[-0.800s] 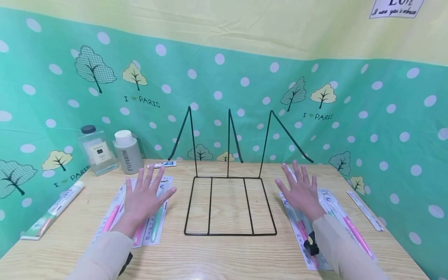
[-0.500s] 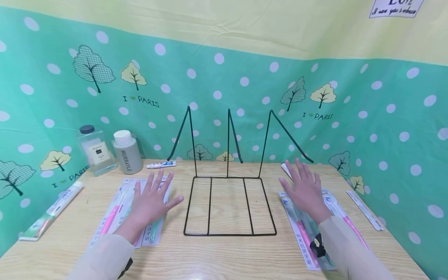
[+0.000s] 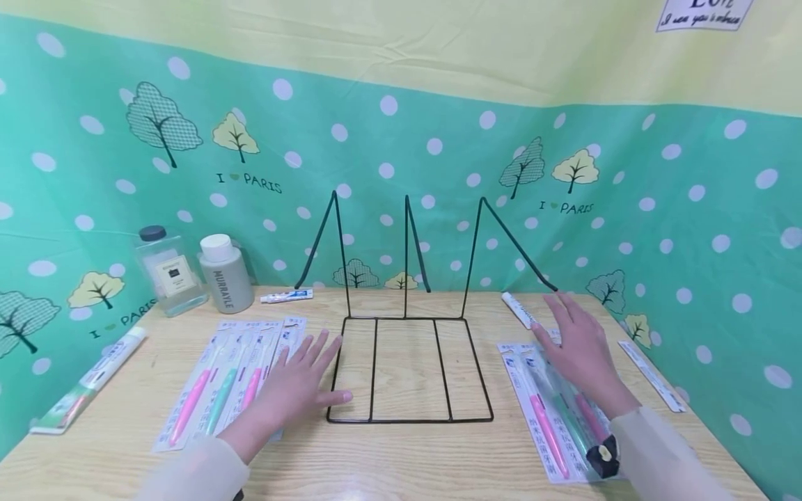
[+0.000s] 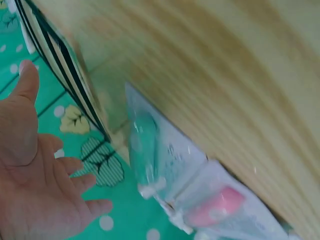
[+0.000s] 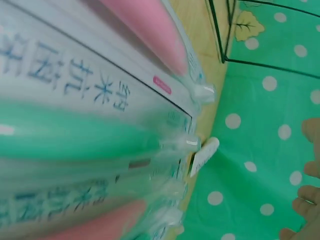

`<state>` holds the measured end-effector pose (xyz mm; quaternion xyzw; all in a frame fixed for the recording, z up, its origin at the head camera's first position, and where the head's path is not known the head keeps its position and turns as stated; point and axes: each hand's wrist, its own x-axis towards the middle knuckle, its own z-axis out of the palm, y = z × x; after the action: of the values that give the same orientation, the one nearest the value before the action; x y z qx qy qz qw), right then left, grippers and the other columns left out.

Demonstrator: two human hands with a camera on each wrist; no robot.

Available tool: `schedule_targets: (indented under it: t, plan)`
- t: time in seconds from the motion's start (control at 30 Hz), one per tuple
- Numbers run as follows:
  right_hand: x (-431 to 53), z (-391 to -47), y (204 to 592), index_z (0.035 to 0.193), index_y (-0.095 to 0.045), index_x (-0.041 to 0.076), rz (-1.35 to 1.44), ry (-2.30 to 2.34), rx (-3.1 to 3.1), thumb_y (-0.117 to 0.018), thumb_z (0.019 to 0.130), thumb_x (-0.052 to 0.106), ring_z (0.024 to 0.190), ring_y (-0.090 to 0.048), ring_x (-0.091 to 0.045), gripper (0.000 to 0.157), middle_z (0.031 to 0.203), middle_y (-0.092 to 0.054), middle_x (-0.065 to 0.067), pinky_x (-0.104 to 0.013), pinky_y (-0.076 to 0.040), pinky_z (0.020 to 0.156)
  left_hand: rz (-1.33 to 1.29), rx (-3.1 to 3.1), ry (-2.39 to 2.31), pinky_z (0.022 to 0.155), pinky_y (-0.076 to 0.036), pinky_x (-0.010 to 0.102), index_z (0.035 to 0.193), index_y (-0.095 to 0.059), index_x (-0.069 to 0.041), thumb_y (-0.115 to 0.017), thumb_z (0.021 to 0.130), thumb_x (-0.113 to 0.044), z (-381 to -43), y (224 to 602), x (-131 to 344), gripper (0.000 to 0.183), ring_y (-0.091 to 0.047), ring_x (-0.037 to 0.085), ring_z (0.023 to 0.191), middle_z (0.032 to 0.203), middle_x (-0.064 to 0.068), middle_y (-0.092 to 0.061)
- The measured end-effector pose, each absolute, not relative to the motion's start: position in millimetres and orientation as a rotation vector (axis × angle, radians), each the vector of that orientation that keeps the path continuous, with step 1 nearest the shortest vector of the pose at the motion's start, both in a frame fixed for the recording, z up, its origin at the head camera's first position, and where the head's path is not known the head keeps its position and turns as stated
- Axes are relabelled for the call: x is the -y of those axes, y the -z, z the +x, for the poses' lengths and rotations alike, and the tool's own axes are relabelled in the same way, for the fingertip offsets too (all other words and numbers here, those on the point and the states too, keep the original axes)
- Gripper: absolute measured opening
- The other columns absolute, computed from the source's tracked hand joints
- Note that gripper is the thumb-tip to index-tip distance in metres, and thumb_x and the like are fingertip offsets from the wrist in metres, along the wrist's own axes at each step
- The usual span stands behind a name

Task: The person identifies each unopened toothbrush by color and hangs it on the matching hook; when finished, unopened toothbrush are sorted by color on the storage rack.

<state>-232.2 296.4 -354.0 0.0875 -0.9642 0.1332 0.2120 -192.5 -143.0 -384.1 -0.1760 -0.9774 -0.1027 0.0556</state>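
Observation:
My left hand [image 3: 297,386], its fingers spread, hovers at the left side of a black wire rack [image 3: 411,420] and overlaps its frame in the head view. Below and left of that hand lie several packaged toothbrushes [image 3: 194,403] with pink and green handles. In the left wrist view the palm and extended fingers of the left hand [image 4: 35,190] show beside those packs. My right hand [image 3: 583,355], also with extended fingers, is over the far end of a second group of packaged toothbrushes [image 3: 545,431]. Only fingertips of the right hand [image 5: 311,170] enter the right wrist view. Both hands hold nothing.
A clear bottle [image 3: 172,278] and a grey bottle [image 3: 227,282] stand at the back left. A large toothpaste tube [image 3: 94,379] lies left. One small tube [image 3: 287,296] is behind, another [image 3: 517,309] right of the rack. A narrow flat package [image 3: 651,376] borders the right edge.
My left hand has moved right and nearer, from over the left toothbrush packs to the rack's side. My right hand has shifted right, uncovering more of its packs and the white tube.

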Motion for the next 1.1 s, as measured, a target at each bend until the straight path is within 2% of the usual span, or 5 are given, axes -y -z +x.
schedule_targets:
  t: [0.37, 0.53, 0.7, 0.87, 1.1]
  plan:
    - [-336, -213, 355, 0.138, -0.034, 0.005, 0.068, -0.669, 2.748, -0.046, 0.091, 0.046, 0.119, -0.031, -0.050, 0.064, 0.136, -0.032, -0.028, -0.066, -0.031, 0.087, -0.578, 3.056, 0.423, 0.101, -0.024, 0.060, 0.142, -0.028, -0.005, -0.064, 0.065, -0.064, -187, 387, 134, 0.103, -0.031, 0.042, 0.126, 0.145, 0.020, -0.024]
    - [-352, -204, 358, 0.139, -0.032, 0.004, -0.062, -0.852, 2.851, -0.043, 0.088, 0.057, 0.116, -0.035, -0.050, 0.074, 0.133, -0.035, -0.031, -0.064, -0.036, 0.084, -0.573, 3.080, 0.479, 0.101, -0.023, 0.060, 0.140, -0.031, -0.004, -0.066, 0.062, -0.063, -186, 387, 136, 0.104, -0.032, 0.043, 0.125, 0.144, 0.021, -0.025]
    - [-373, -200, 364, 0.139, -0.029, 0.000, -0.110, -0.990, 2.899, -0.044, 0.087, 0.058, 0.116, -0.036, -0.050, 0.080, 0.132, -0.034, -0.033, -0.063, -0.035, 0.086, -0.541, 3.111, 0.510, 0.102, -0.021, 0.059, 0.140, -0.031, -0.003, -0.067, 0.059, -0.064, -188, 387, 138, 0.107, -0.032, 0.042, 0.125, 0.144, 0.022, -0.027]
    - [-394, -198, 372, 0.137, -0.029, -0.004, -0.129, -0.974, 2.982, -0.044, 0.088, 0.057, 0.111, -0.041, -0.050, 0.080, 0.128, -0.038, -0.035, -0.059, -0.042, 0.078, -0.553, 3.153, 0.524, 0.103, -0.020, 0.058, 0.140, -0.030, -0.002, -0.066, 0.057, -0.067, -190, 388, 141, 0.111, -0.030, 0.040, 0.128, 0.144, 0.021, -0.026]
    - [-411, -196, 372, 0.132, -0.030, -0.012, -0.237, -1.015, 3.182, -0.054, 0.082, 0.056, 0.101, -0.050, -0.047, 0.088, 0.122, -0.041, -0.039, -0.050, -0.048, 0.076, -0.598, 3.192, 0.555, 0.105, -0.019, 0.056, 0.142, -0.027, -0.004, -0.065, 0.056, -0.068, -191, 388, 144, 0.113, -0.025, 0.038, 0.131, 0.146, 0.019, -0.022]
